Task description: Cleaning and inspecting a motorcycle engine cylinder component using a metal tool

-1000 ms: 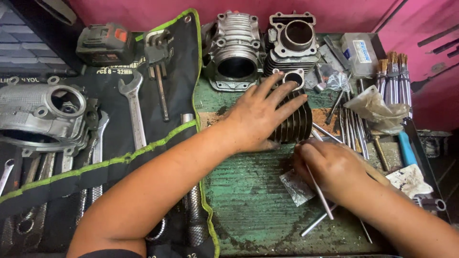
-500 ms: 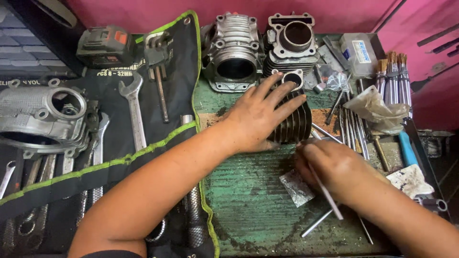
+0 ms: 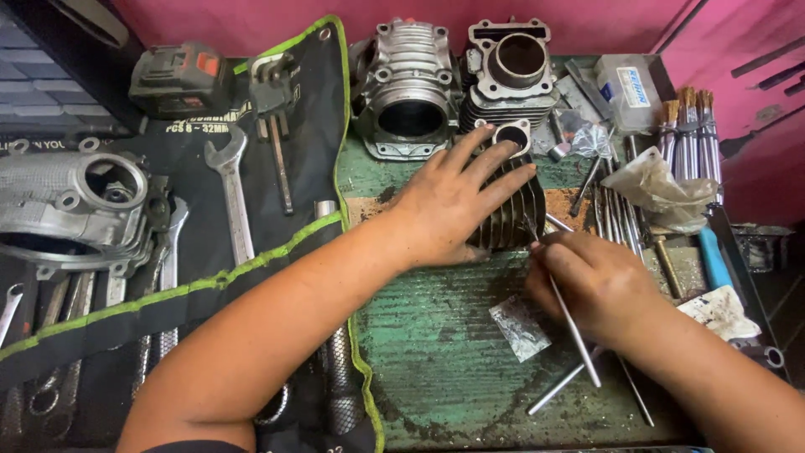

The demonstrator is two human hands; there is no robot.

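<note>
We work over a worn green bench (image 3: 453,369), and little on it has shifted in the last second: our left hand (image 3: 457,210) stays spread flat, palm down, fingers splayed over the dark finned cylinder (image 3: 513,220), pressing it to the bench as before. The cylinder lies on its side directly under that hand, its fins showing past our fingertips, just above our right hand (image 3: 597,285). What has changed is on the right: that hand has slid up and closer to the cylinder, and the thin metal rod (image 3: 570,323) it pinches between thumb and fingers now has its upper tip at the fins, with its lower end trailing down past the wrist. We judge this to mean the pick has gone from approach to contact, so the work between the fins is under way while the part is held steady. Beyond our left fingertips stand two bare engine cylinders (image 3: 411,92), pale metal. Left of our left forearm lies a black tool roll (image 3: 210,285) with a wrench (image 3: 231,197) on it. Below our right hand sit a small clear bag (image 3: 520,327) and a loose rod (image 3: 560,384); to its right, a row of brushes (image 3: 688,134).
</note>
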